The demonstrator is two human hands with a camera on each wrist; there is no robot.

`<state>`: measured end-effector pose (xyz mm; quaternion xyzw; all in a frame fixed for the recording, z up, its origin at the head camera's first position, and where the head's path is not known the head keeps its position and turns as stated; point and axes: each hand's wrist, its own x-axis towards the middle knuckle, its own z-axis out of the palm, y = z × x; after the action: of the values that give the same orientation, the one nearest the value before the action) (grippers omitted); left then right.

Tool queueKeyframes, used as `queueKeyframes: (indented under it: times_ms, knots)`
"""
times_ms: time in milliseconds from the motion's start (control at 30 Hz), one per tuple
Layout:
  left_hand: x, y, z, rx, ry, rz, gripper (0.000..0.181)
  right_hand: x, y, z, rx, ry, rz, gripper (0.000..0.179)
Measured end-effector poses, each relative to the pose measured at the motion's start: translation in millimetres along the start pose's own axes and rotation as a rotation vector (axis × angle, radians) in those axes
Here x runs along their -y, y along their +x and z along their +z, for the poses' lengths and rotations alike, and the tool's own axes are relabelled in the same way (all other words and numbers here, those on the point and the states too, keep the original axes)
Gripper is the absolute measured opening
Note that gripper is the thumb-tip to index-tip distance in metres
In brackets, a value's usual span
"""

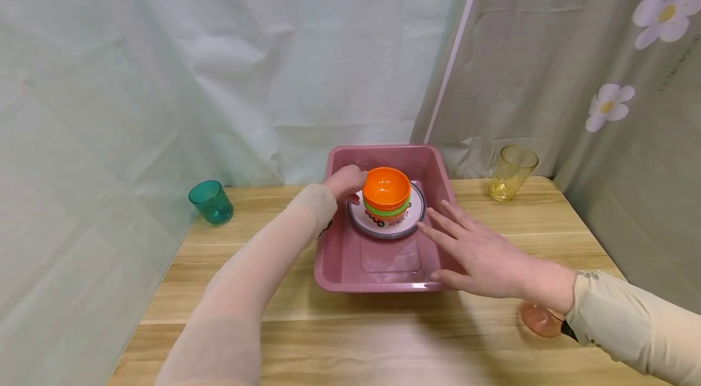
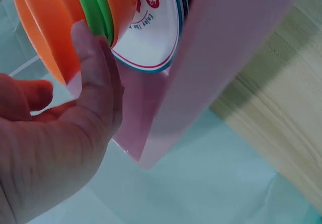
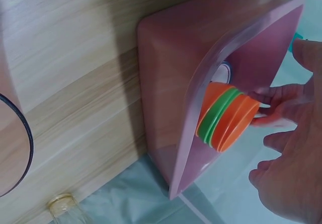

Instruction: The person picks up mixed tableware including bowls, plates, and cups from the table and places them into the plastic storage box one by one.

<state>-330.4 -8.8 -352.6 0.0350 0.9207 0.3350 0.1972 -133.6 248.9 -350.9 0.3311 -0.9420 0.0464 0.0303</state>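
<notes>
A stack of orange and green bowls [image 1: 386, 191] sits on white plates [image 1: 391, 229] with dark rims, inside a pink basin [image 1: 378, 286]. My left hand [image 1: 345, 182] reaches over the basin's left side to the bowls. In the left wrist view, its fingers [image 2: 93, 65] are at the side of the stack, while the thumb [image 2: 37, 94] stays apart from the orange bowl. Over the basin's right rim, my right hand [image 1: 476, 252] is spread, holding nothing. The right wrist view shows the bowls [image 3: 226, 116] beyond the basin's rim.
A teal cup [image 1: 212, 203] stands on the wooden table [image 1: 219, 294] at the left. To the right is a yellow glass [image 1: 512, 173]. A pinkish transparent glass [image 1: 541, 319] lies partly behind the right forearm. Curtains [image 1: 274, 69] hang behind and beside the table.
</notes>
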Motion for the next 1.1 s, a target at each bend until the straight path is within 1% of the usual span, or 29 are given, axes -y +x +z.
queueKeyframes:
  times_ms: [67, 167, 233, 267, 367, 467, 567, 633, 767, 833, 933, 1100]
  knots:
    - [1.5, -2.6, -2.7, -0.048, 0.091, 0.064, 0.057, -1, -0.8, 0, 0.003, 0.002, 0.005, 0.085]
    - [4.4, -6.6, -6.6, -0.166, 0.289, 0.161, 0.063, -1, -1.5, 0, 0.01, 0.001, 0.015, 0.085]
    - [6.4, -9.7, -8.6, -0.235, 0.399, 0.219, 0.065, -2, -1.7, -1, 0.014, 0.002, 0.021, 0.086]
    - [7.8, -11.5, -9.3, -0.256, 0.436, 0.246, 0.066, -2, -1.7, -1, 0.016, -0.003, 0.024, 0.086]
    - [11.3, -19.4, -11.4, -0.286, 0.544, 0.327, 0.07, -3, -1.6, -2, 0.02, -0.009, 0.034, 0.086]
    - [15.2, -29.7, -12.7, -0.286, 0.647, 0.408, 0.074, -5, -1.1, -3, 0.019, -0.018, 0.041, 0.088]
    - [18.4, -42.7, -13.5, -0.284, 0.737, 0.474, 0.077, -6, -0.4, -3, 0.015, -0.023, 0.046, 0.09]
    - [20.6, -52.0, -13.4, -0.284, 0.767, 0.51, 0.079, -7, 0.0, -4, 0.012, -0.025, 0.052, 0.09]
    - [27.2, -70.7, -11.6, -0.265, 0.775, 0.56, 0.08, -7, -0.3, -6, 0.009, -0.021, 0.065, 0.088]
    - [31.6, -80.5, -9.1, -0.25, 0.769, 0.579, 0.08, -7, -1.0, -7, 0.006, -0.016, 0.068, 0.087]
    - [38.7, -95.1, -3.8, -0.245, 0.782, 0.615, 0.079, -7, -3.0, -8, -0.004, -0.017, 0.069, 0.087]
    - [48.4, -119.8, 4.7, -0.257, 0.796, 0.686, 0.078, -8, -11.0, -13, -0.041, -0.008, 0.09, 0.088]
